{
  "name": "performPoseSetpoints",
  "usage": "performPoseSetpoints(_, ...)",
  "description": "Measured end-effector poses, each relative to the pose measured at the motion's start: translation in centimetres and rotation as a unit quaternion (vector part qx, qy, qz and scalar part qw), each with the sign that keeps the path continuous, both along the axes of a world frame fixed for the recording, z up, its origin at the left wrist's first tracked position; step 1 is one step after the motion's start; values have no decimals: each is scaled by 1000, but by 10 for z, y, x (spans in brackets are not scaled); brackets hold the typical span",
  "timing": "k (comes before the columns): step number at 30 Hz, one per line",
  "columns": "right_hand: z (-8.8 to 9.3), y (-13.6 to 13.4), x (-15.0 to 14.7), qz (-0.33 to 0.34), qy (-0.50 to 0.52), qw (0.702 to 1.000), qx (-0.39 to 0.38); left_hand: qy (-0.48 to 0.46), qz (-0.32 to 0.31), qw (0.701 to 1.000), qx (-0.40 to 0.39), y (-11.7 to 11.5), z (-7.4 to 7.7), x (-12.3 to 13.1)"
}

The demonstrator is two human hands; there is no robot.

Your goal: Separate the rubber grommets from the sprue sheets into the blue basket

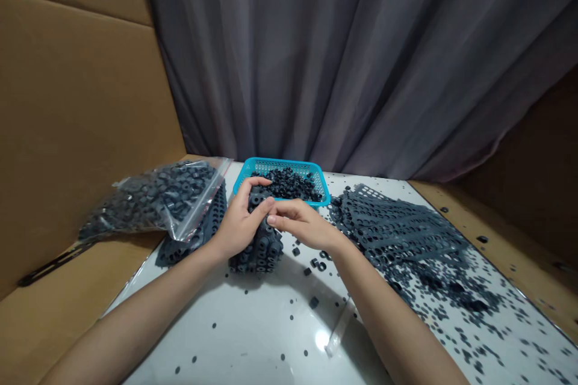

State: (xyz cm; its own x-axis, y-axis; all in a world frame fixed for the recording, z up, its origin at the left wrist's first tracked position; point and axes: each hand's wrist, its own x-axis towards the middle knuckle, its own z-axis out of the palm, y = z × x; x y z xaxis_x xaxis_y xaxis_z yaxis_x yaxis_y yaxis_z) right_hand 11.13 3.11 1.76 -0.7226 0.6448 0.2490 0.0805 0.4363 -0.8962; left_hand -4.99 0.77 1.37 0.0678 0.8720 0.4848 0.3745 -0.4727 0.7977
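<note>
My left hand (240, 216) is wrapped round a dark grey moulded rubber sheet (258, 252), which is bent over and studded with rows of small round-holed pieces. Against the same sheet, beside the left thumb, my right hand (300, 222) has its fingers and thumb pinched together. Whatever lies between those right fingertips is too small or hidden to name. Just beyond both hands stands a turquoise plastic basket (326, 192) with many small black pieces (291, 183) inside.
A clear zip bag (158, 192) full of dark pieces rests at the left on another studded sheet (212, 213). Stacked perforated sheets (397, 222) lie at the right among scattered black bits (469, 313). A clear plastic strip (339, 329) is on the white table (244, 337). Cardboard and a curtain surround it.
</note>
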Motion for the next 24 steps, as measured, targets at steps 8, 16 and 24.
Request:
performPoseSetpoints(8, -21, 0, -24, -12, 255, 940, -226, -307, -67, 926, -209, 5, 1, 4)
performPoseSetpoints(16, -25, 47, 25, -262, 197, 944, -35, -173, 72, 979, -78, 11, 3, -8)
performPoseSetpoints(24, -60, 80, 58, -313, 148, 934, -91, -33, 124, 991, 30, 5, 3, -3)
